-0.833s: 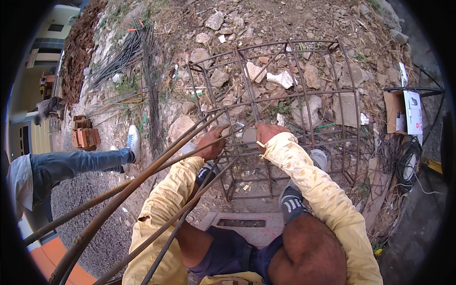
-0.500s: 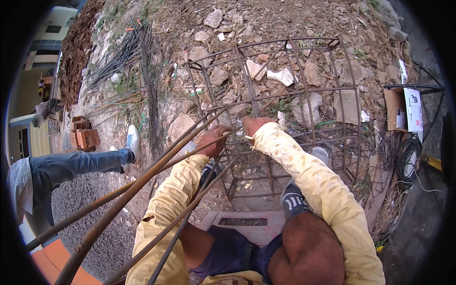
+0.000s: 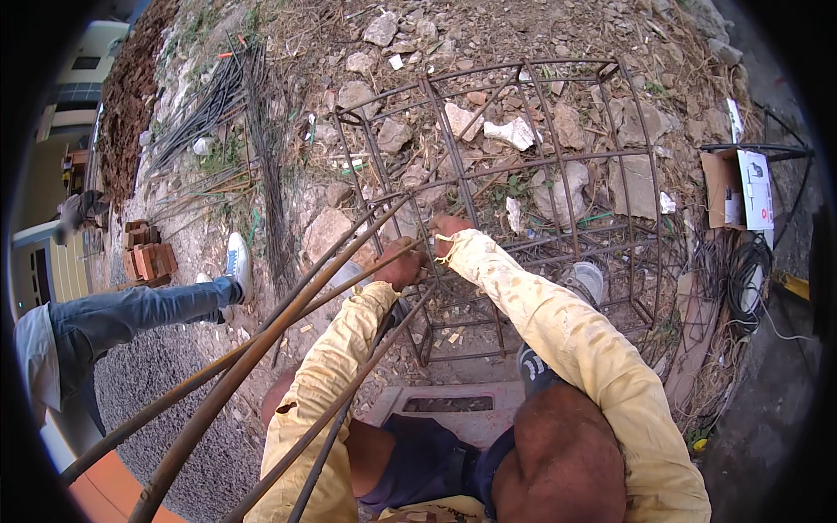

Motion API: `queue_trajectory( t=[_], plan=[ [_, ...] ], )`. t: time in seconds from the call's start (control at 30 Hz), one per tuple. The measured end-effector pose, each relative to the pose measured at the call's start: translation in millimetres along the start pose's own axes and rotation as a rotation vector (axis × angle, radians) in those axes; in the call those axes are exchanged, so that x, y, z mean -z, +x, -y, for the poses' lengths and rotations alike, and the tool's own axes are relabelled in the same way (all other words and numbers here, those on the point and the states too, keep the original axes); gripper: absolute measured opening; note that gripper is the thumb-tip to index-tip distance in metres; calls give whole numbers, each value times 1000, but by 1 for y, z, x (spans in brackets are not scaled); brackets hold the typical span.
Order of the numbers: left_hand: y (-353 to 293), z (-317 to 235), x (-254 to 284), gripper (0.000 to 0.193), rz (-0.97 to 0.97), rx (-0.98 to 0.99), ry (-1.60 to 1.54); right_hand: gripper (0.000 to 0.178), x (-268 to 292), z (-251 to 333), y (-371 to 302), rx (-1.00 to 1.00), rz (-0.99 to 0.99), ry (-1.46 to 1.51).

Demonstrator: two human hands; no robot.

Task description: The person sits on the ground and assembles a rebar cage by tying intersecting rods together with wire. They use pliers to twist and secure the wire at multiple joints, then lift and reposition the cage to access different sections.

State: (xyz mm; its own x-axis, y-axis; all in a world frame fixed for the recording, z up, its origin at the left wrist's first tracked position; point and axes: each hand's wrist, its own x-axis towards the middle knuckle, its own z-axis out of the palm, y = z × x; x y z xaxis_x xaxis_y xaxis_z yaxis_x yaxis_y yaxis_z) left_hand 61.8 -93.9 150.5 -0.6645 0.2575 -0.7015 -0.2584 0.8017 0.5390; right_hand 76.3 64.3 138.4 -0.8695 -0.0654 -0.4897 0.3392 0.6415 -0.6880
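The left grip [image 3: 401, 264] and right grip [image 3: 445, 230] looked curled, around what I couldn't tell; the steel cage [image 3: 462, 179] stretched ahead and right of them, and steadying its bars one-handed seemed wise

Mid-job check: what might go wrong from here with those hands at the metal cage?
Pinching: the left hand and right hand, both bare, are close together at the bars of the metal cage; a shifting bar could pinch them.
Snagging: long rods cross in front of the left sleeve, which has a tear; one might hook it.
Rocking: stones show through the cage; if it rests on them, it may tilt.
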Motion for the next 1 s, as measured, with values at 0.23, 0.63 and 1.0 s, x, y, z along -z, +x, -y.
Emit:
queue_trajectory(
  t=[0.23,0.63,1.0],
  plan=[
    [5,8,-1,13,95,252,-376,36,14,1,27,160,250,-308],
    [28,36,-24,8,-109,86,-688,48,13,-1,22,119,204,-132],
    [10,20,-13,27,172,273,-947,51,20,12,32,66,244,-280]
  ],
)
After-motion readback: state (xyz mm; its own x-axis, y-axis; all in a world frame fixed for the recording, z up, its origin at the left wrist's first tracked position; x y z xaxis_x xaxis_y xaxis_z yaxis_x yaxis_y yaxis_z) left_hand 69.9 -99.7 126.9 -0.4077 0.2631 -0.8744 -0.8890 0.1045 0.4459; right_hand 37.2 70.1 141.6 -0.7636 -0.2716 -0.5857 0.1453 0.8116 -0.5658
